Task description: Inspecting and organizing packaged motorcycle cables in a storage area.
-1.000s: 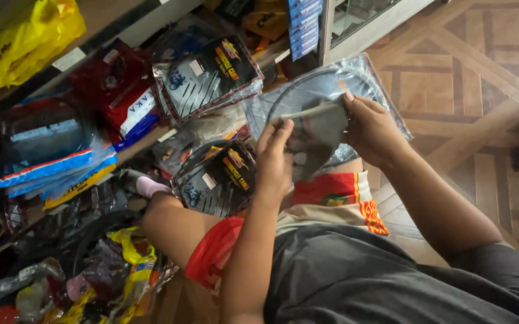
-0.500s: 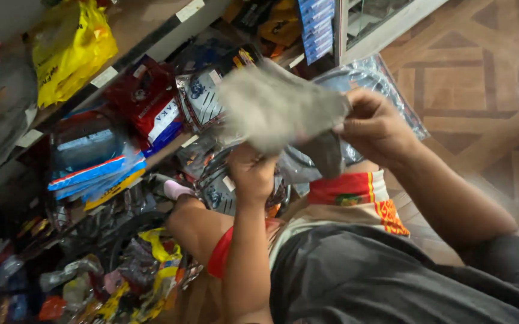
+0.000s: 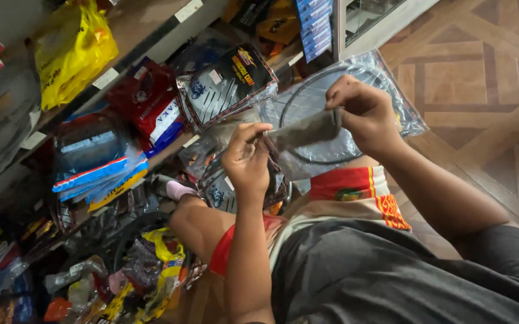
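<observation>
You are crouched over a brown tiled floor [image 3: 481, 78] that fills the upper right of the frame, with wooden shelves [image 3: 145, 30] running across the upper left. A glass-fronted cabinet [image 3: 373, 18] stands at the top centre.

The shelves are crowded: a yellow bag [image 3: 73, 51] at upper left, red packets [image 3: 148, 102] beside it, blue packets [image 3: 94, 174] lower down, and a black carded pack [image 3: 229, 81] leaning at the centre. More bagged goods [image 3: 145, 270] pile up at lower left, behind your bare knee [image 3: 190, 219].

Your left hand [image 3: 246, 159] and right hand [image 3: 358, 111] meet at the middle of the frame, each with fingers closed on one end of a grey cloth [image 3: 304, 129] stretched between them. Just behind the cloth lies a clear plastic bag [image 3: 397, 90] holding what looks like coiled cable, though the blur makes that uncertain.
</observation>
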